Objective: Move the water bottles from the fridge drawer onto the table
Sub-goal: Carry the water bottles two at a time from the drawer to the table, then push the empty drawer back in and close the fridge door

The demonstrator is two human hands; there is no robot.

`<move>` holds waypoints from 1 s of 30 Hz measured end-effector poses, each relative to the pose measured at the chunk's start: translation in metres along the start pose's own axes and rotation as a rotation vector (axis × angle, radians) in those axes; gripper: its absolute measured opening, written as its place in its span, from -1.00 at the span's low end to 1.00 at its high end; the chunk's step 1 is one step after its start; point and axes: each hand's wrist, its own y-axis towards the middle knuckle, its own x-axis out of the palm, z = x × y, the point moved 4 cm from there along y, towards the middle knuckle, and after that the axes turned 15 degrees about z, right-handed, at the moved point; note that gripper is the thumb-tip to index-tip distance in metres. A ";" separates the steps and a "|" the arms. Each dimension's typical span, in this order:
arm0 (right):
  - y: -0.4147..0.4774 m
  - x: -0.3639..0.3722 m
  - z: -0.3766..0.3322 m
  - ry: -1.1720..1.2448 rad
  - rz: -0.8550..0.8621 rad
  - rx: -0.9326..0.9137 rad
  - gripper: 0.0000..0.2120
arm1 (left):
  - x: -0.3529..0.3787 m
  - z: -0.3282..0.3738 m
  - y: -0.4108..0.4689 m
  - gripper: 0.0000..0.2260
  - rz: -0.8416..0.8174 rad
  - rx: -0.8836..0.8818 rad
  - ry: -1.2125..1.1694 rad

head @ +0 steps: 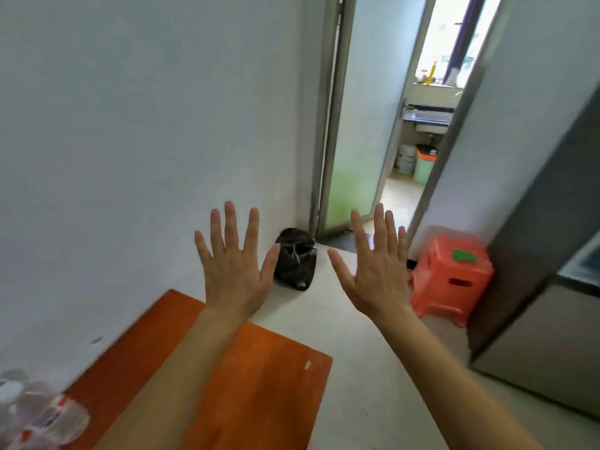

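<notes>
Orange table [276, 384] has blurred water bottles [39, 417] at its near-left end. Left hand [232, 274] and right hand [378, 277] are raised beyond the table's far edge, fingers spread wide, backs toward camera.

The orange-brown wooden surface [259, 384] carries a blurred cluster of clear plastic water bottles [39, 414] with white caps and red-and-white labels at its near left end, and a small pale mark [307, 364] shows near its right edge. Beyond and to the right of it, the pale smooth floor [373, 368] holds a black tied plastic bag [295, 264] in the corner by the wall. An orange-red plastic stool [451, 274] with a green patch on top stands just beside the tall grey fridge [535, 319], which also rests on the floor.
</notes>
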 end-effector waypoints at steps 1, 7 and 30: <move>-0.002 -0.021 0.031 -0.032 0.031 0.055 -0.27 | 0.003 0.034 0.004 -0.33 -0.005 0.049 -0.043; -0.046 -0.136 0.201 -0.234 0.150 0.322 -0.27 | 0.003 0.234 -0.010 -0.37 0.010 0.324 -0.307; -0.189 -0.289 0.657 -0.420 0.015 0.762 -0.27 | 0.111 0.735 -0.153 -0.36 -0.361 0.479 -0.539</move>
